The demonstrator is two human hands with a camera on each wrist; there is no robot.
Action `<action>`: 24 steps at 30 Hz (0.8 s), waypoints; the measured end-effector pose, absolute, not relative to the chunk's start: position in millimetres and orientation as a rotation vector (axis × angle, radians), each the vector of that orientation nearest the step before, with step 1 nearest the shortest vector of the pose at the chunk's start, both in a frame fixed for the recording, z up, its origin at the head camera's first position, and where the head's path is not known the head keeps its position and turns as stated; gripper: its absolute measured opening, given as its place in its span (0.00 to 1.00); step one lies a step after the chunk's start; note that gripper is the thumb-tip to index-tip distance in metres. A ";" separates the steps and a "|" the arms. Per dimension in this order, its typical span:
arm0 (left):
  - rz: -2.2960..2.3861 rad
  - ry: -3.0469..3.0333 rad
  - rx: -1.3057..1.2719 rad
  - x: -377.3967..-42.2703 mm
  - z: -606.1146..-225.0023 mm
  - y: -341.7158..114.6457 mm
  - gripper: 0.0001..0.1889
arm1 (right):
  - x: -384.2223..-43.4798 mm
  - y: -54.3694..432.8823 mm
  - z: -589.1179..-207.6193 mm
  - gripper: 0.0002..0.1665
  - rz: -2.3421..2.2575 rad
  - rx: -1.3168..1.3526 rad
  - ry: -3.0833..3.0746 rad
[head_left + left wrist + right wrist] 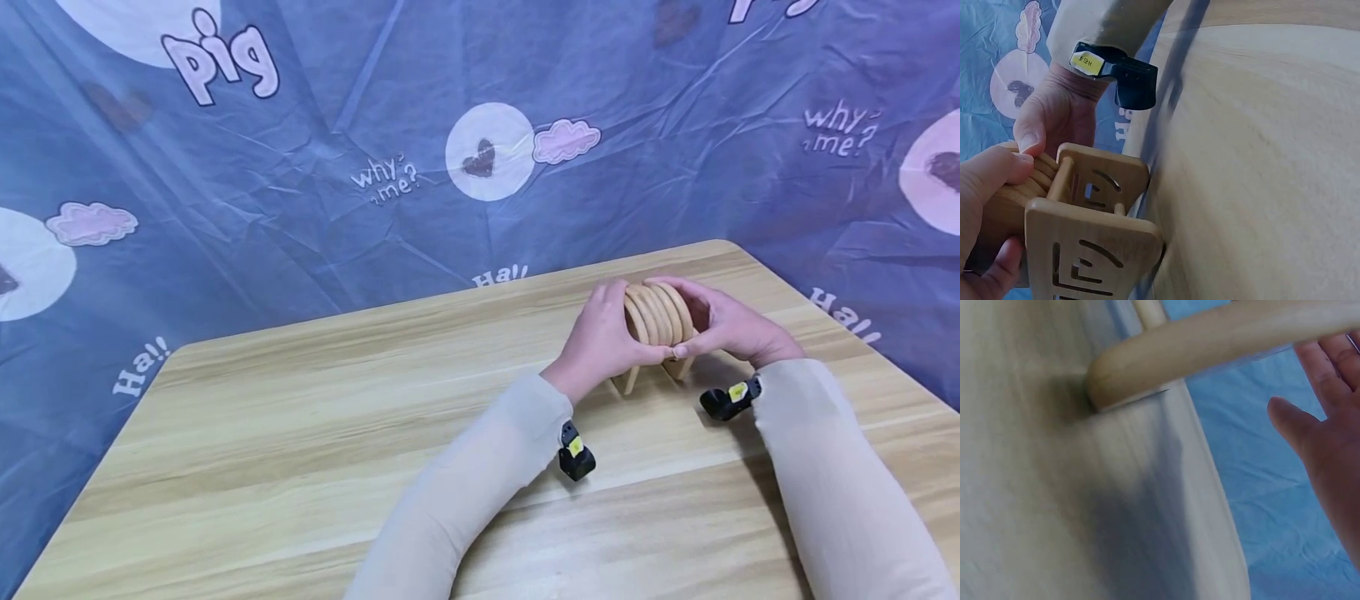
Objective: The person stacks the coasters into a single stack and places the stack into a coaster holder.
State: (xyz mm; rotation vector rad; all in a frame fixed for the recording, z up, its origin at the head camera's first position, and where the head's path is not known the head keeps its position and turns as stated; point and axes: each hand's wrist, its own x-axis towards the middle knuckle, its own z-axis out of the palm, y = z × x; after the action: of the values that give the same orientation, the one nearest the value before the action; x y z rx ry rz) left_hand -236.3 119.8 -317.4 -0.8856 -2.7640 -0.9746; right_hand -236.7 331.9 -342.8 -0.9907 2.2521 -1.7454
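Several round wooden coasters [660, 312] stand on edge in a row in a wooden rack [626, 380] on the table's right side. My left hand [597, 333] grips the row from its left end, thumb in front and fingers behind. From the other end my right hand [731, 321] holds it, fingers arched over the top and thumb meeting the left thumb. In the left wrist view the rack's side panel [1094, 247] shows curved slots, and dowels join it to the far panel. The right wrist view is blurred; there my right thumb [1291, 422] is apart from the fingers.
The wood-grain table [300, 433] stretches far to the left of the rack. Behind it and along the right side hangs a blue printed cloth [315, 208]. Small black cameras [576, 454] are strapped at both wrists, low over the tabletop.
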 end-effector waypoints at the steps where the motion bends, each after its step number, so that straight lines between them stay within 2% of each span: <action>1: -0.975 -2.765 -0.884 -236.6 -318.8 119.8 0.44 | -237.1 331.9 -344.0 0.53 -1.737 -0.983 2.263; 13: -0.891 -2.844 -0.926 -243.9 -322.3 116.5 0.45 | -239.3 322.0 -338.7 0.49 -1.582 -0.875 2.449; 24: -0.941 -2.928 -0.914 -247.9 -319.0 114.6 0.44 | -242.8 316.7 -330.2 0.51 -1.343 -0.807 2.604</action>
State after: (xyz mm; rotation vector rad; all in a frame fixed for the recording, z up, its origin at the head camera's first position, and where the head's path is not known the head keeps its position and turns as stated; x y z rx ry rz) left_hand -247.9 114.6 -319.0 -0.9138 -2.9282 -0.9406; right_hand -242.8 316.7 -330.2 -0.8074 2.6044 -1.3431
